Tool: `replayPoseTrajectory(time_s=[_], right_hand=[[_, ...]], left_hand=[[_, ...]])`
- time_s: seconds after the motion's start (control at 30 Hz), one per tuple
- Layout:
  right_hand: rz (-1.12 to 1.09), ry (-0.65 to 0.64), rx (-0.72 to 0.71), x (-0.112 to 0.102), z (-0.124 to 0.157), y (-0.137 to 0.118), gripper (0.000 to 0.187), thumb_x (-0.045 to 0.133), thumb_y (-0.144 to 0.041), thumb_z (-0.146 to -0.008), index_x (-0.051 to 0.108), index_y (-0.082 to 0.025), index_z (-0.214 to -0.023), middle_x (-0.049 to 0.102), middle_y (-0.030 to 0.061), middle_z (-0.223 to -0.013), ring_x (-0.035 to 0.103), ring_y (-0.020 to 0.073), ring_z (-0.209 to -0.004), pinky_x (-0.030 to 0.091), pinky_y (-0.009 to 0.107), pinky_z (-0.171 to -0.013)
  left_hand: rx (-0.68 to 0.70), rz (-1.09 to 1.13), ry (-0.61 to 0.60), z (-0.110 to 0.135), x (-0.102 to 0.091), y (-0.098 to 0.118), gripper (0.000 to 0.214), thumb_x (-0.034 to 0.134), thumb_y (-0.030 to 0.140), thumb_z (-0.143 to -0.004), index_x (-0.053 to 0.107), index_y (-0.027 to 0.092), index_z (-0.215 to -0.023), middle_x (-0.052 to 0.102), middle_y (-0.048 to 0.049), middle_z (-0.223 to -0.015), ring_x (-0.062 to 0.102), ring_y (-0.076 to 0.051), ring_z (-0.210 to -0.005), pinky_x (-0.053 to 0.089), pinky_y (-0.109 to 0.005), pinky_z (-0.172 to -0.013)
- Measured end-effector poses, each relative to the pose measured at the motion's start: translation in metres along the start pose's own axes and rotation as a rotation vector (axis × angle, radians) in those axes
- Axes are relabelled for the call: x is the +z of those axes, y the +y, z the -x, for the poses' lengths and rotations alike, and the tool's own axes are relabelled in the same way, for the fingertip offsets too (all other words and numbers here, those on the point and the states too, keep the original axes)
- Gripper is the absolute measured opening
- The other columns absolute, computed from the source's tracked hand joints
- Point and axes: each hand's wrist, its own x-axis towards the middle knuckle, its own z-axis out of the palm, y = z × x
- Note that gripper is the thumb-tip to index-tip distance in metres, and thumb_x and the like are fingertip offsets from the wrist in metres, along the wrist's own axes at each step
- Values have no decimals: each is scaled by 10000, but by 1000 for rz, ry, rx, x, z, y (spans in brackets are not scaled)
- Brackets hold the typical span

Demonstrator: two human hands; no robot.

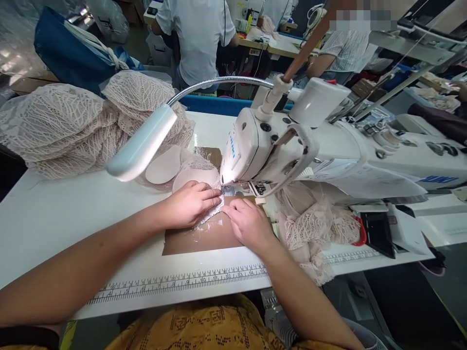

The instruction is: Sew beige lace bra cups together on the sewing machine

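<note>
A light beige lace bra piece with smooth rounded cups (164, 165) lies beneath the head of a white sewing machine (244, 146). My left hand (191, 204) grips its lace just left of the needle area, with bent fingers pressed together on the cloth. On the near side of the presser foot, the fingers of my right hand (250, 221) are curled in and pinch the edge of the lace. The needle itself is hidden by the machine head and my fingers. Brown tape-like sheeting (200, 240) covers the table under both hands.
A lamp (146, 141) on a bendy neck hangs above left. Lace pieces (62, 126) are heaped at the left, more lace (314, 223) at the right, beside a black tray (377, 233). A printed ruler (182, 282) runs along the front edge. Co-workers (199, 39) sit beyond.
</note>
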Motion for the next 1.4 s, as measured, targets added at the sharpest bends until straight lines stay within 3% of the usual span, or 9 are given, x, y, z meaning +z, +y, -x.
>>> replayPoseTrajectory(time_s=[0.2, 0.5, 1.03, 1.27, 1.4], right_hand=[[54, -31, 87, -1, -5, -2, 361, 493, -51, -837, 691, -225, -1084, 642, 49, -887, 500, 198, -769, 324, 309, -626], [66, -9, 136, 6, -9, 0, 443, 481, -76, -869, 654, -233, -1246, 661, 72, -950, 538, 226, -864, 354, 322, -654], [-76, 27, 114, 6, -5, 4, 413, 452, -71, -879, 684, -203, -1194, 656, 49, -908, 536, 195, -811, 382, 306, -679], [-81, 16, 126, 5, -5, 4, 392, 468, -95, -888, 677, -226, -1193, 660, 45, -900, 562, 196, -831, 402, 300, -699], [-94, 26, 129, 5, -5, 4, 400, 467, -88, -885, 677, -228, -1196, 670, 45, -910, 577, 190, -819, 413, 295, -700]], left_hand=[[27, 0, 0, 3, 4, -6, 429, 446, 127, -908, 565, 178, -1317, 581, -97, -1368, 525, -292, -1150, 409, -440, -917], [-62, -43, 14, -1, 6, -11, 466, 531, 107, -860, 555, 173, -1321, 552, -99, -1401, 527, -294, -1150, 427, -425, -909], [-101, -48, 65, -2, 9, -13, 420, 528, 163, -889, 562, 178, -1308, 582, -107, -1363, 539, -290, -1139, 447, -429, -907], [-107, -78, 53, -1, 9, -13, 414, 510, 182, -905, 555, 169, -1316, 575, -129, -1360, 488, -317, -1218, 444, -446, -919], [-173, -158, -4, -3, -1, -5, 382, 450, 214, -947, 552, 148, -1310, 560, -148, -1359, 483, -331, -1215, 461, -422, -831]])
